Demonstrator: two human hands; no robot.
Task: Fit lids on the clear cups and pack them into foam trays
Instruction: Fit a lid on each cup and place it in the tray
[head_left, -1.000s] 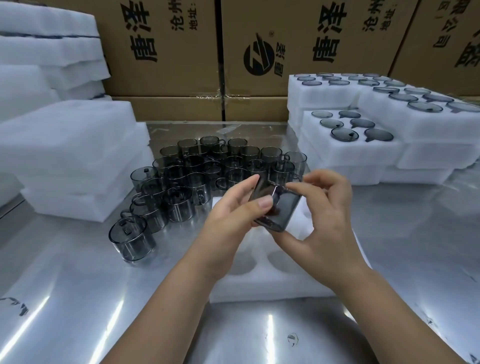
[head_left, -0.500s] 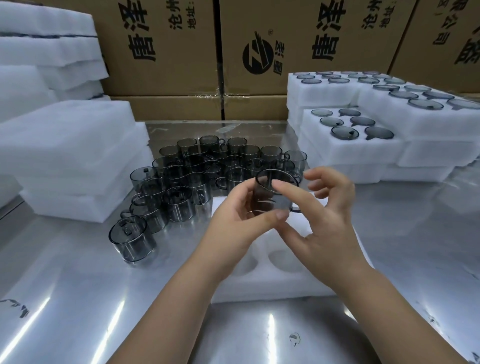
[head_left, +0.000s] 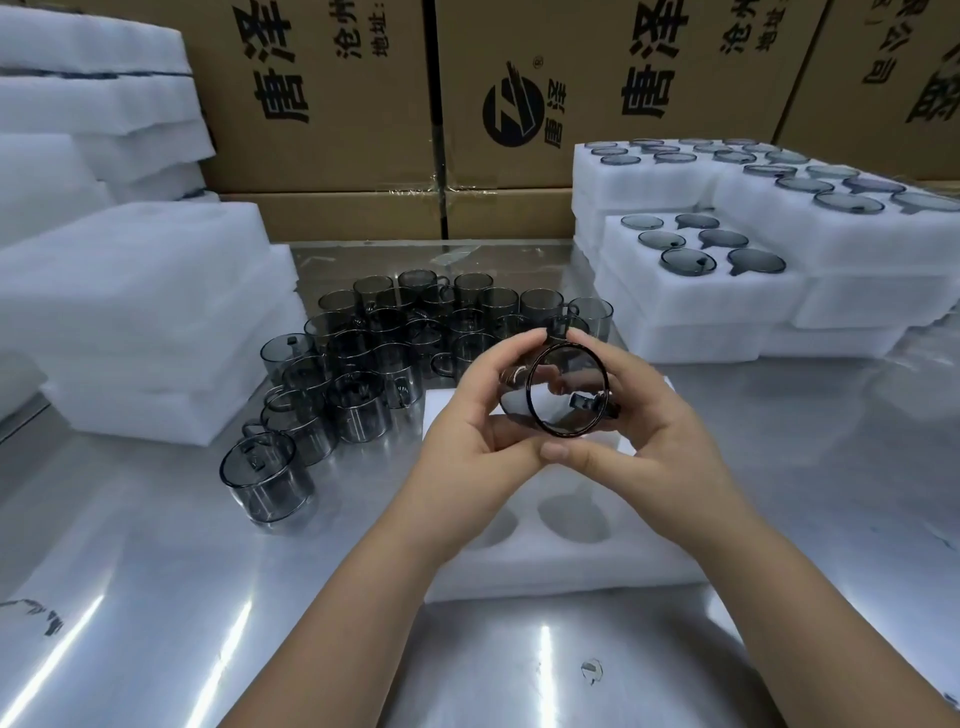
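Smoky clear plastic cup (head_left: 566, 415) lies tipped, mouth toward the camera, pinched between left hand (head_left: 478, 441) and right hand (head_left: 665, 447). Both hold it above the white foam tray (head_left: 571, 566) on the steel bench (head_left: 208, 597).

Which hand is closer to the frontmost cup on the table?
Left. The left hand is right of the frontmost cup; the right hand is farther right. Both hold another cup.

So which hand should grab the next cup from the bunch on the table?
Probably the left hand. The bunch of cups stands on its side, while the right hand would have to cross over. Both grip one cup now.
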